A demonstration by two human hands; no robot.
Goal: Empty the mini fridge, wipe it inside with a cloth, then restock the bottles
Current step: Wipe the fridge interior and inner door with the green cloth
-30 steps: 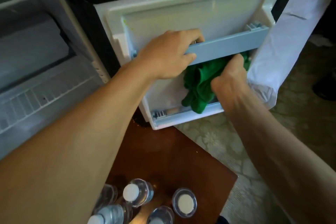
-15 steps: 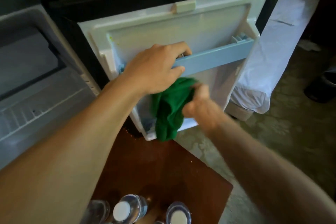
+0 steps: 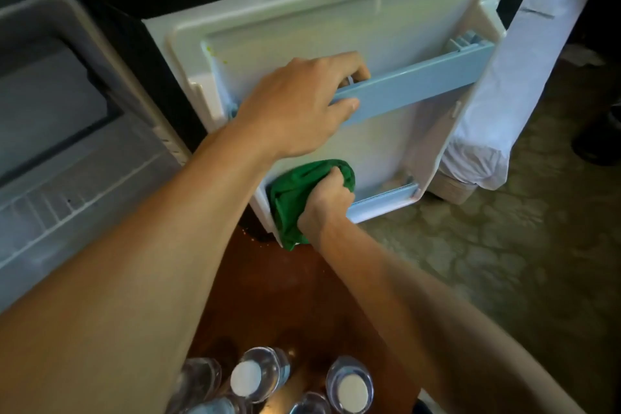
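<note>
The mini fridge door (image 3: 336, 20) stands open, its white inner side facing me. My left hand (image 3: 302, 107) grips the left end of the pale blue shelf rail (image 3: 420, 87) across the door, fingers over its top and thumb on its front. My right hand (image 3: 327, 203) holds a bunched green cloth (image 3: 295, 191) against the lower left corner of the door, by the bottom shelf rail (image 3: 386, 200). Several clear bottles with white caps (image 3: 248, 376) stand on the brown wooden board (image 3: 285, 296) below.
The open fridge cavity (image 3: 60, 131) with a wire shelf lies at the left. A white cloth-covered object (image 3: 497, 104) stands behind the door at the right. Patterned floor (image 3: 487, 262) spreads to the right. A dark shape sits at the right edge.
My right hand has dragged the green cloth from under the right part of the blue rail down and left to the door's lower left corner. My left hand keeps its grip on the rail.
</note>
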